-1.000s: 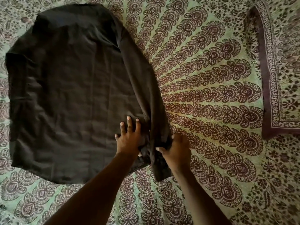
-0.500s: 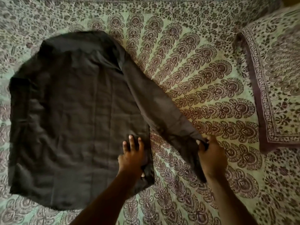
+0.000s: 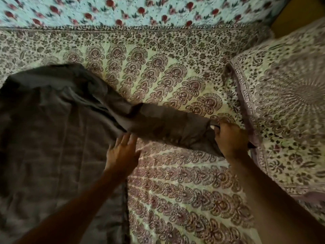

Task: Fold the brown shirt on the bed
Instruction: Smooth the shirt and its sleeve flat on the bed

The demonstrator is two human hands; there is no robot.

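The brown shirt lies spread flat on the left half of the bed, collar end away from me. Its right sleeve stretches out sideways to the right, lifted off the sheet. My right hand is shut on the sleeve's cuff end, close to the pillow. My left hand rests flat with fingers spread at the shirt's right edge, just under where the sleeve leaves the body.
The bed sheet has a green and maroon paisley print. A matching pillow lies at the right. Beyond the sheet's far edge runs a light blue floral cloth. A yellow surface shows at the top right corner.
My right hand has pulled the sleeve out and up to the right, from beside the hem to near the pillow. My left hand slid up along the shirt's right edge. The view tilted upward.
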